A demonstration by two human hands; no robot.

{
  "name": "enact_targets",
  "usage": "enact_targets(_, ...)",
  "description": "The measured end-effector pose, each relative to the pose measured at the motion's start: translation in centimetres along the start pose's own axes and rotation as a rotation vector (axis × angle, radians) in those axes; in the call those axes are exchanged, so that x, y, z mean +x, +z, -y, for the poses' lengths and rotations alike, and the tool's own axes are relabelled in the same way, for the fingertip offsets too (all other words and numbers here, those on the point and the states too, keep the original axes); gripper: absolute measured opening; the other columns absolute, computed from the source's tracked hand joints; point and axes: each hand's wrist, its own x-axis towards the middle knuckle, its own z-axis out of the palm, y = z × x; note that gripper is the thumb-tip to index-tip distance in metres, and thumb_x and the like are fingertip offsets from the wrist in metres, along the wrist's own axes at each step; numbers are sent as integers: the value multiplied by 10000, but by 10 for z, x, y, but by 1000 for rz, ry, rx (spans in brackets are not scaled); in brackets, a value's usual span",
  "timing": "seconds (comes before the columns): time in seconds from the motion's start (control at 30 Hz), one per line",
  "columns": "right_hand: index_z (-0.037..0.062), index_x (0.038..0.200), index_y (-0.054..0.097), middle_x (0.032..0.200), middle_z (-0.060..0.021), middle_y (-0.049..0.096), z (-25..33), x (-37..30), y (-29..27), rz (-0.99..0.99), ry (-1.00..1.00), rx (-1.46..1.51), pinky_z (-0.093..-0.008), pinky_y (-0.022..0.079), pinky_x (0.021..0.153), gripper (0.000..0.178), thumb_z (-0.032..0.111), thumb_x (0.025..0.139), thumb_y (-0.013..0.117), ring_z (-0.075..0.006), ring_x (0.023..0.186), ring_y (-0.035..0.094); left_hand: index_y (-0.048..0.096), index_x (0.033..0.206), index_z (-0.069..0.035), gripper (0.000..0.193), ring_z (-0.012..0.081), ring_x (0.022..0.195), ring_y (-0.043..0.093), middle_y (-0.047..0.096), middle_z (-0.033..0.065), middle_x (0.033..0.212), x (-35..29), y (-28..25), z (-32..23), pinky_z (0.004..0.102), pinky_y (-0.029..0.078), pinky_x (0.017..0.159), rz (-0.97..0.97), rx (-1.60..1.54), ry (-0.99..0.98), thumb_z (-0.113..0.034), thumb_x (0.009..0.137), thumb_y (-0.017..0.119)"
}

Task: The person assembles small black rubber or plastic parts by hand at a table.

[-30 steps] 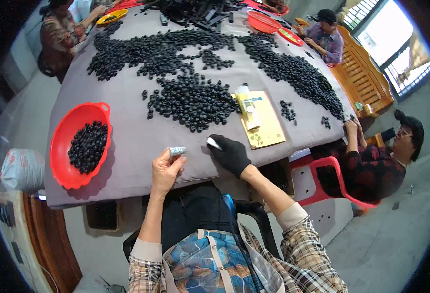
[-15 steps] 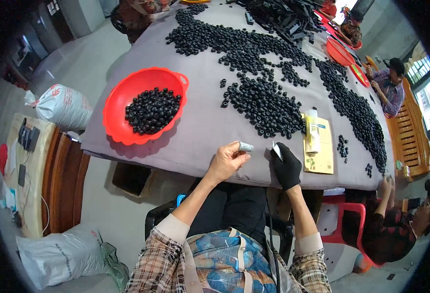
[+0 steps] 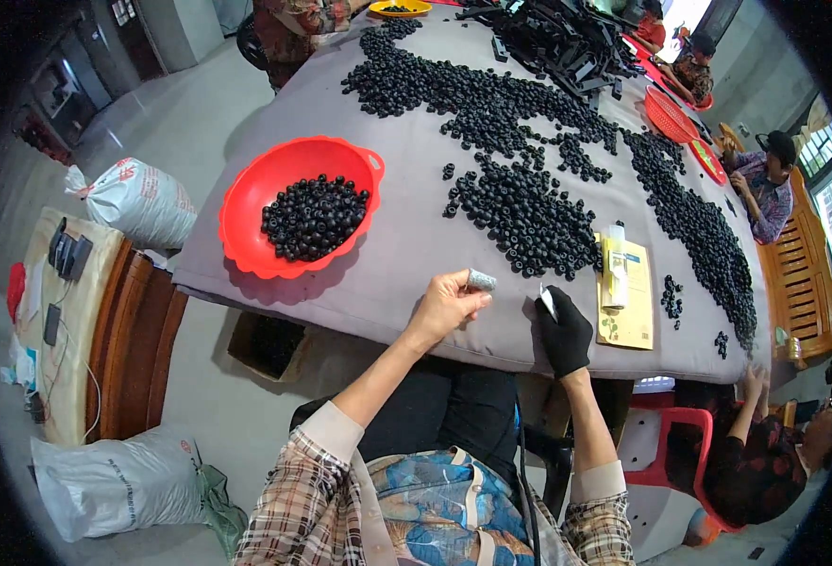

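Over the near table edge, my bare left hand point(image 3: 446, 309) is held with its fingers curled, the index fingertip wrapped in grey tape. Whether anything small lies between thumb and finger I cannot make out. To its right, my right hand point(image 3: 564, 335) wears a black glove and is closed on a small white pointed piece point(image 3: 548, 302) that sticks up from its fingers. A loose pile of small black ring-like parts point(image 3: 529, 217) lies just beyond both hands. Left of it, a red plastic basin point(image 3: 246, 203) with a scalloped rim holds more of these parts.
Beside my right hand, a clear bottle point(image 3: 615, 269) lies on a yellow packet point(image 3: 638, 316). Long black strips point(image 3: 567, 42) are heaped at the far end of the grey-covered table point(image 3: 359, 302). Other people sit along the right side. White sacks point(image 3: 142, 203) stand on the floor at left.
The view has shifted slightly, so the table and basin appear further right. My hands keep nearly the same pose and place, with the white piece still in my right hand.
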Motion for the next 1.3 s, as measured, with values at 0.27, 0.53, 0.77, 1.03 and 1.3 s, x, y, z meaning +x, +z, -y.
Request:
enact_targets(0.27,52,1040,599,987,-154,625,6,1,-3,18,32,-19,-340,491,755,304,169,762,640,-280,889,622,588,955,-10,232,235,761,566,605,69,890,57,-46,-35,339,466,677,-407,903,281,-20,724,605)
enact_targets(0.53,51,1041,603,980,-159,627,3,2,-2,-21,10,19,-334,495,753,305,170,763,644,-283,887,623,587,984,-40,291,243,1010,499,553,67,1116,58,-51,-9,380,375,791,-221,1274,695,30,707,534)
enact_targets(0.77,46,1034,607,956,-158,634,6,1,-3,-4,60,-11,-331,497,743,302,165,761,655,-276,874,630,605,941,-56,252,231,1029,507,594,60,1048,45,-53,-10,372,357,821,-162,1194,688,31,728,502)
enact_targets(1.03,41,1025,609,938,-172,633,6,2,-2,-32,68,70,-333,499,725,310,161,745,666,-285,854,634,597,853,-5,140,209,768,552,591,88,824,47,-61,-7,306,416,647,-362,841,576,35,732,537)
enact_targets(1.3,40,1035,607,926,-145,645,6,2,-1,-32,40,-14,-297,486,728,285,141,774,663,-219,840,639,575,895,4,173,307,769,559,565,130,830,56,-62,-8,386,438,672,-394,818,472,8,723,573)
